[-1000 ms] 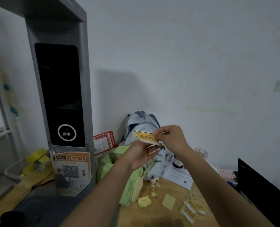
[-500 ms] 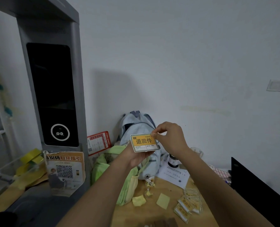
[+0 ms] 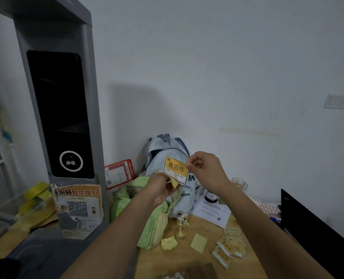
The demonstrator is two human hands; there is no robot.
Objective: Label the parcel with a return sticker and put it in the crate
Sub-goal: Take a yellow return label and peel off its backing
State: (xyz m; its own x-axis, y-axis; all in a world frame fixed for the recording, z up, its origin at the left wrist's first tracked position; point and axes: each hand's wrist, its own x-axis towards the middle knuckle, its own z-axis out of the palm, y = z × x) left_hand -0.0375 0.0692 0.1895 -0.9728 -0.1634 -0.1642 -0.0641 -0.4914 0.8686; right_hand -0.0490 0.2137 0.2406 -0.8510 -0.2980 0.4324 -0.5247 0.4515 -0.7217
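Note:
I hold an orange-and-white return sticker (image 3: 175, 169) up in front of me, above the desk. My right hand (image 3: 204, 171) pinches its right edge between thumb and forefinger. My left hand (image 3: 160, 189) grips a pale yellow backing strip (image 3: 174, 183) under the sticker's lower left corner. A loose pile of the same stickers (image 3: 228, 246) lies on the wooden desk (image 3: 205, 264) at the lower right. At the bottom edge, a brown and white thing (image 3: 189, 273) peeks in; I cannot tell whether it is the parcel. No crate is in view.
A grey scanner kiosk (image 3: 62, 117) with a dark screen stands at the left. A light blue backpack (image 3: 171, 150) and a green bag (image 3: 147, 218) sit against the wall. Yellow paper scraps (image 3: 168, 242) litter the desk. A black monitor (image 3: 316, 228) stands at right.
The sticker has turned from edge-on to facing me and now tilts down to the right. The yellow backing has come away below it in my left hand.

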